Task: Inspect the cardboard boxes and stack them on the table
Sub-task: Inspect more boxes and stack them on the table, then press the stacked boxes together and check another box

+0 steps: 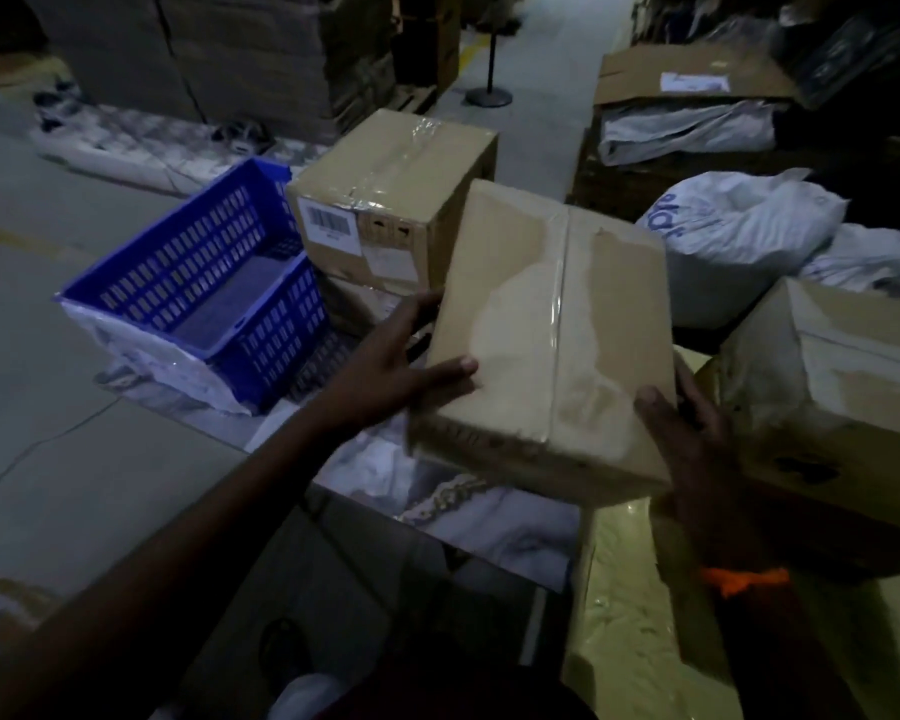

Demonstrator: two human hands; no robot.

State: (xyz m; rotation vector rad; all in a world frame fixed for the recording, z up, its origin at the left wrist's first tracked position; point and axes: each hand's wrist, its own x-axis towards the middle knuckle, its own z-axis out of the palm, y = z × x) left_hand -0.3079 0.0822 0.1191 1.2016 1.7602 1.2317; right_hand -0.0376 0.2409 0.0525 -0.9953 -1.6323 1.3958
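I hold a taped brown cardboard box (546, 335) tilted in the air at the centre of the head view. My left hand (401, 361) grips its left side, thumb on the top face and fingers along the side. My right hand (692, 439) grips its near right corner, thumb on top. A second taped box with a barcode label (385, 200) stands behind it on another box. A third cardboard box (832, 397) lies at the right, beside my right hand.
A blue plastic crate (198, 298) sits tilted at the left. White sacks (739, 236) lie at the right. An open carton with bags (687, 90) stands at the back right. Tall cardboard stacks (204, 49) fill the back left. A yellow wrapped surface (624, 605) lies below.
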